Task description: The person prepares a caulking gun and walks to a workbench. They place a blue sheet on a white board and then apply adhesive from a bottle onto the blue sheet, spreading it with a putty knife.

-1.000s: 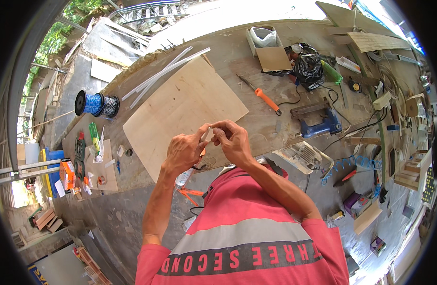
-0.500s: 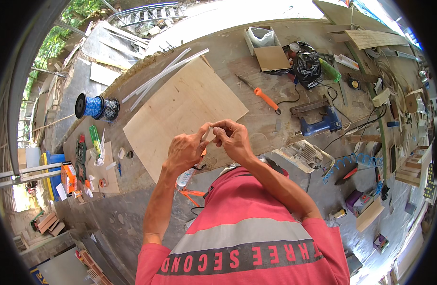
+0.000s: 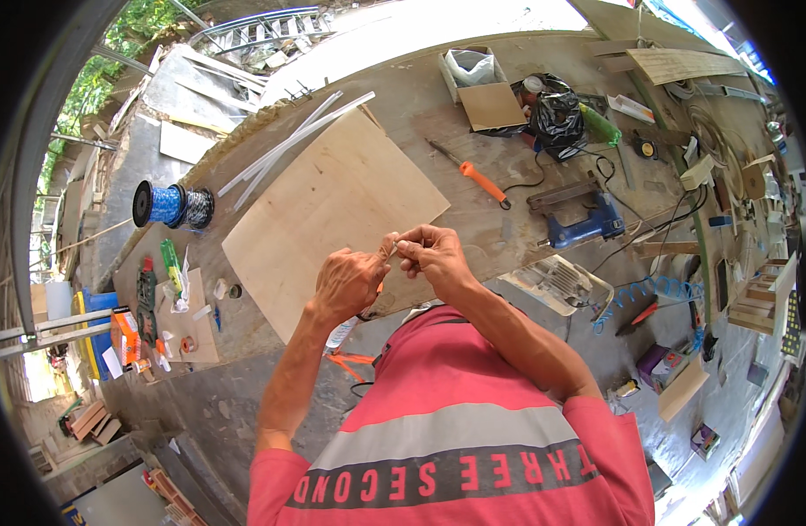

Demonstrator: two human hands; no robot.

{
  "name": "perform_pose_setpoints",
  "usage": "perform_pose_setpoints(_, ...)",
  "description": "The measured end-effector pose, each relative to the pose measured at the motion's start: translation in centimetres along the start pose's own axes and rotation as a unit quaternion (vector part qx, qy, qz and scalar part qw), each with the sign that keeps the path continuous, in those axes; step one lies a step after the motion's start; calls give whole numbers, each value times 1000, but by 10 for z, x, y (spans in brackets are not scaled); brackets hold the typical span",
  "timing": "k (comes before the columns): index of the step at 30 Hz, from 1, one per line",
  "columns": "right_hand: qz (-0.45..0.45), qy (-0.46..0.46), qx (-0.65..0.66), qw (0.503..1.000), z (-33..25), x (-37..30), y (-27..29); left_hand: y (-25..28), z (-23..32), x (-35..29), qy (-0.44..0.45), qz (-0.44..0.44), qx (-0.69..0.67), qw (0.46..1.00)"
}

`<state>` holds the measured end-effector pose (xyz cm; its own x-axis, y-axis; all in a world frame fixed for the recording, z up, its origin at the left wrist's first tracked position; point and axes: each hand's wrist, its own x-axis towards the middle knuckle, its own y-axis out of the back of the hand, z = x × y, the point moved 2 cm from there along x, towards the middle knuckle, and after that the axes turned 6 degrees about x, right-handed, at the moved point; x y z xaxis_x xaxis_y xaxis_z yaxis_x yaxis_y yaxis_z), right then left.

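My left hand (image 3: 349, 277) and my right hand (image 3: 435, 258) meet over the near edge of a square plywood sheet (image 3: 320, 188). Their fingertips pinch a small pale piece (image 3: 394, 249), mostly covered by the fingers and too small to name. Just below the left hand a pale bottle-like thing (image 3: 340, 334) shows in part, with a bit of orange higher up near the fingers; whether the hand touches it is hidden. Right of the sheet, apart from my hands, lie an orange-handled soldering iron (image 3: 482, 182) and a blue staple gun (image 3: 587, 223).
White plastic strips (image 3: 289, 145) lie across the sheet's far left edge. Two wire spools (image 3: 166, 204) stand at the left, near pliers (image 3: 147, 298) and a tape roll (image 3: 188, 344). A cardboard box (image 3: 473, 70) and a black plastic bag (image 3: 556, 114) sit at the back.
My fingertips have drawn slightly closer together, so less of the small pale piece shows. The whole view has shifted a little; the bench things stay in place.
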<state>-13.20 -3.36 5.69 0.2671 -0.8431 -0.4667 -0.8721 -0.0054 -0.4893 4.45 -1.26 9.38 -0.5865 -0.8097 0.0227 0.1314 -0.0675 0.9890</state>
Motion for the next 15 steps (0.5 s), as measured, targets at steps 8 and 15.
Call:
perform_pose_setpoints(8,-1,59,46,997,15,4,8,-2,4,12,2,-23,-14,1000)
perform_pose_setpoints(15,-29,112,-72,991,-1,5,11,-2,1,17,-12,-32,-25,999)
